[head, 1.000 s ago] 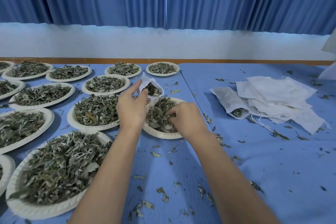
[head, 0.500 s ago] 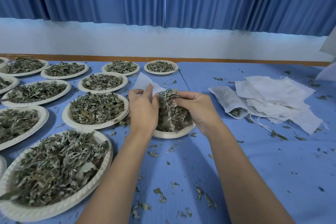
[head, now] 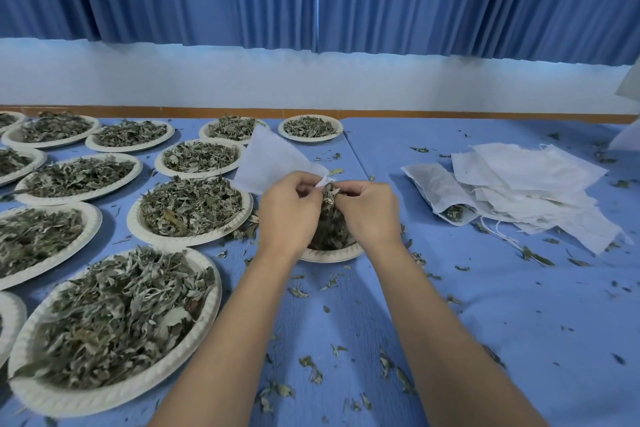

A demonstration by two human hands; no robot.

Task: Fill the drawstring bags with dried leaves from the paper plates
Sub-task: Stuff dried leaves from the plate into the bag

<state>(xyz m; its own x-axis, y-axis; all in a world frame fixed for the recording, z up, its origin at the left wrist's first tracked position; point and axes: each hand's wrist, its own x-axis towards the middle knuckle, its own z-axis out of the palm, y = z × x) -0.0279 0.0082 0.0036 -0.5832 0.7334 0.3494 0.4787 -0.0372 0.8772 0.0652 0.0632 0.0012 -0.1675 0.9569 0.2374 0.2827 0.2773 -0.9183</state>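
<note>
Left plates (head: 133,218): white paper plates set in rows over the left half of the table, each heaped with dried leaves (head: 114,322); the largest in view lies nearest, at lower left.
Held bag (head: 273,163): a flat white drawstring bag raised above the plates, slanting up and to the left from the hands; its mouth points toward the hands.
Left hand (head: 291,215): thumb and fingers pinch the edge of the held bag's mouth, with the knuckles toward the camera.
Leaf clump (head: 329,218): a bunch of dried leaves standing between the two hands, its top at the bag's mouth.
Right hand (head: 372,215): fingers curl round the leaf clump, and the fingertips nearly meet those of the left hand.
Centre plate (head: 332,256): lies on the table beneath both hands; only its near rim shows below the wrists.
Part-filled bag (head: 436,187): lies flat at the left edge of the bag pile, with leaves visible at its near end.
Bag pile (head: 540,170): overlapping white bags to the right, well apart from the hands; thin drawstrings (head: 498,236) trail from its near side.
Table cover (head: 519,322): blue cloth, strewn with loose leaf fragments.
</note>
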